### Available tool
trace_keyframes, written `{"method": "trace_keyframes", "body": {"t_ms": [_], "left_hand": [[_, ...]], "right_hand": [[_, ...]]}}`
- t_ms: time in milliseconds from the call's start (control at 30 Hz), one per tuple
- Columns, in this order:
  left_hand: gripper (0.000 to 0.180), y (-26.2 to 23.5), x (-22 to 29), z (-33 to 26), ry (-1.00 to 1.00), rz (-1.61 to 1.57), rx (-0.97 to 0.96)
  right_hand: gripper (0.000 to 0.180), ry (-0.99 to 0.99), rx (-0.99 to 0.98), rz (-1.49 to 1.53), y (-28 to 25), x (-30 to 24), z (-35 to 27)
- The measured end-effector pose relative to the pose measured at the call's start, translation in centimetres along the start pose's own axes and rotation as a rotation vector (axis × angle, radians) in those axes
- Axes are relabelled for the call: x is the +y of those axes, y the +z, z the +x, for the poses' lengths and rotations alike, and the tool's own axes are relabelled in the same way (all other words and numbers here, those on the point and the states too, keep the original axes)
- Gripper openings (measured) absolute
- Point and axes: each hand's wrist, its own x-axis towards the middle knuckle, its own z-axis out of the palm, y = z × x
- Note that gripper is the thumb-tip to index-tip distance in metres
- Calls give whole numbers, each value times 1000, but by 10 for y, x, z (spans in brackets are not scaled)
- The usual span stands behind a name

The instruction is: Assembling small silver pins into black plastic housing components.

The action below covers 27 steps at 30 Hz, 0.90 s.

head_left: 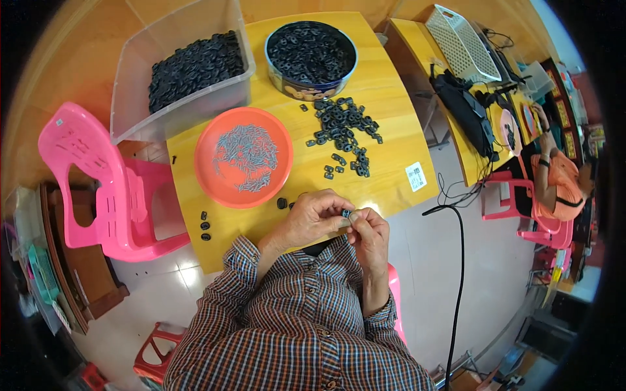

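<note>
Close to the table's near edge, my left hand (317, 216) pinches a small black plastic piece (346, 213). My right hand (369, 236) meets it there, thumb and fingertips closed at the piece; whether they hold anything else is hidden. Beyond the hands lies a loose pile of black plastic pieces (344, 124), several with holes through them. An orange-red plate (207, 182) to the left carries many small grey metal pins (246, 151). Beside my left hand rest a few black pieces (282, 203), and a short row of others (205, 226) sits near the left edge.
A clear plastic bin (189, 107) and a round tin (306, 89), both full of black pieces, stand at the back of the yellow table (398, 130). A pink chair (98, 189) is at left. Rightward, a black cable (462, 260) hangs, and another person (559, 186) sits at another table.
</note>
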Motion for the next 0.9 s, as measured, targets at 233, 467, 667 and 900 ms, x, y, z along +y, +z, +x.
{"method": "trace_keyframes", "body": {"t_ms": [233,467,667,900], "left_hand": [[18,-9,-3,-30,75,271,199],[16,-18,-1,-45,200,470,329],[16,-29,-3,-59,179,554,486],[20,-32,-9,-64,190,597,552]], "right_hand": [[16,13,-78,-223,1,9,4],[19,13,-89,-323,17,18,7],[18,-2,-104,-374,18,17,9],[14,32,-174,-419,31,21,10]]}}
